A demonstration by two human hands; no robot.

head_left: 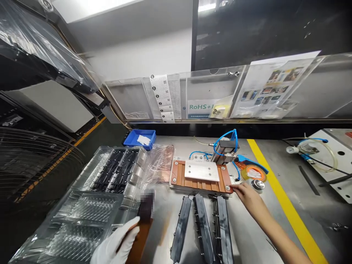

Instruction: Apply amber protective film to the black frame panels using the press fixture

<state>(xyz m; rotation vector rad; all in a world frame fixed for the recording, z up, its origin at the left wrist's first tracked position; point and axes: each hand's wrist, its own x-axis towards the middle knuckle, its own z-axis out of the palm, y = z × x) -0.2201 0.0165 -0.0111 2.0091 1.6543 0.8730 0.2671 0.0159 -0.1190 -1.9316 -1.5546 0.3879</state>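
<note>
We see a metal table [247, 231] filling the lower half, yellow stripe [284, 198] running down its right side. Clear plastic holder [214, 82] stands along the back, papers tucked in it. Left: clear trays [90, 209], black frames [125, 170] lying in the far compartment, nearer compartments showing bare ribbed plastic.

Middle: fixture [180, 174], brown block with a silver plate [202, 170] on top, blue hoses behind.

Right hand [247, 196], bare, reaches in from the right; fingertips touch the near right corner of the fixture, but we can't tell whether that grip is clenched on it. Left hand [115, 244], white glove, at the bottom beside the trays; its grip is closed around the edge of a brown piece [141, 238], far end blurred out.

Three long black parts [203, 229] lie side by side, apart, on the table just in front of the fixture. Crumpled clear film [155, 165] sits between trays and fixture. Blue bin [134, 146] behind the trays, white scrap [143, 140] inside. Orange tape roll [244, 172] right of the fixture, silver-topped container [257, 185] just in front of it.
</note>
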